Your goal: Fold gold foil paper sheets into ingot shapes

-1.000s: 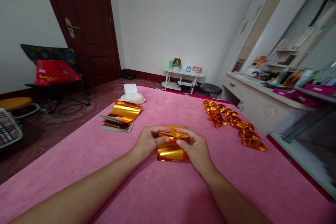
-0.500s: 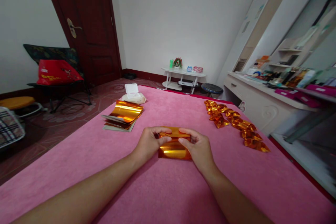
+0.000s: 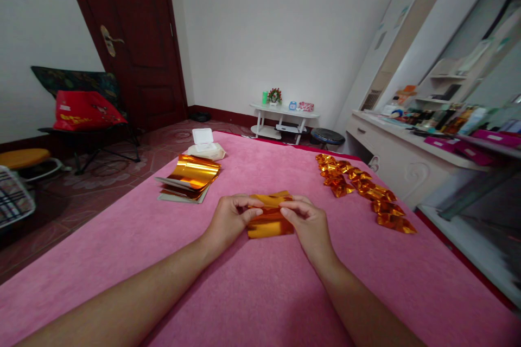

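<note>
A sheet of gold foil paper is held between my two hands over the pink cloth. My left hand pinches its left side, thumb in front and fingers behind. On the right side, my right hand grips it the same way. The upper part of the sheet shows a crosswise fold or crease near the thumbs. To the left lies a stack of gold foil sheets, its edges curling up. Several folded gold foil pieces lie in rows at the right.
Behind the stack sits an open-lidded wipes pack. A white dresser with bottles stands along the right. Beyond the bed-like surface are a small white table and a round black stool. A red bag rests on a folding chair at left.
The foil sheet has tilted slightly, its lower edge rising and its right side lifting. Both hands keep their pinch, with the right fingers shifted a little. The view has moved slightly.
</note>
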### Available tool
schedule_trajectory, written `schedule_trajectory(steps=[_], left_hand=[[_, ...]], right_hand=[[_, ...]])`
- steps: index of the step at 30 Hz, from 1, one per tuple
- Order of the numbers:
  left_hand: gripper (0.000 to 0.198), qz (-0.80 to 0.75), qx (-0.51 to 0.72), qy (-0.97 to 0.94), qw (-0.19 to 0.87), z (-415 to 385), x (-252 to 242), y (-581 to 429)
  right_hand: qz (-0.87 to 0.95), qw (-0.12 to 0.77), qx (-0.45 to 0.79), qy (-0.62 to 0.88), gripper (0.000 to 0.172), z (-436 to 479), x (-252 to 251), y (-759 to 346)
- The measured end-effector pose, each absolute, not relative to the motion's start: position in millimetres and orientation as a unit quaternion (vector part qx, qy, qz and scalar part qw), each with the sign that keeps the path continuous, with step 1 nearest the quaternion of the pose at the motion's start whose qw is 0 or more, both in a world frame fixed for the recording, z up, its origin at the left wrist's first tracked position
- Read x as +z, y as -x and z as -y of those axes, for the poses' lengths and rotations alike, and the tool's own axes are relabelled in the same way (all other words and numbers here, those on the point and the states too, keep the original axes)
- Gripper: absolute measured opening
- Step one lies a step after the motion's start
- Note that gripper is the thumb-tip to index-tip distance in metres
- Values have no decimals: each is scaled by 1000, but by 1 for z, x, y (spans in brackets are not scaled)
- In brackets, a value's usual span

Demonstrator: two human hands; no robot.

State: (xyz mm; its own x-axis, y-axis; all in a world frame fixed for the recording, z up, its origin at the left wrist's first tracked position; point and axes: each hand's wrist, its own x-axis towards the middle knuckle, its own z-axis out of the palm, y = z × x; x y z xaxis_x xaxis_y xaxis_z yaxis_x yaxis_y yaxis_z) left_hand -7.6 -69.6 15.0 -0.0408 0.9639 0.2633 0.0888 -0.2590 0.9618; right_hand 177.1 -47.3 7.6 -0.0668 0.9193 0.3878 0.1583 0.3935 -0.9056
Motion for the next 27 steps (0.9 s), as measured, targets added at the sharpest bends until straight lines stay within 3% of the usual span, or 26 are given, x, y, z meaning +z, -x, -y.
schedule_trajectory(steps=[4,10,16,20,27], left_hand=[[8,-453,557,-578,387,71,17,7],[7,-446,565,-605,340,72,21,7],[10,-455,589,-602,290,74,24,7],[10,-464,584,-604,279,75,25,7],[10,-486,559,-627,242,73,20,11]], right_hand=[[596,555,378,441,10,45,3,-177],[512,533,548,392,18,45,4,-177],[524,577,475,408,28,47,7,-175],[512,575,493,405,38,49,13,-173],[545,571,456,410,15,52,15,-174]])
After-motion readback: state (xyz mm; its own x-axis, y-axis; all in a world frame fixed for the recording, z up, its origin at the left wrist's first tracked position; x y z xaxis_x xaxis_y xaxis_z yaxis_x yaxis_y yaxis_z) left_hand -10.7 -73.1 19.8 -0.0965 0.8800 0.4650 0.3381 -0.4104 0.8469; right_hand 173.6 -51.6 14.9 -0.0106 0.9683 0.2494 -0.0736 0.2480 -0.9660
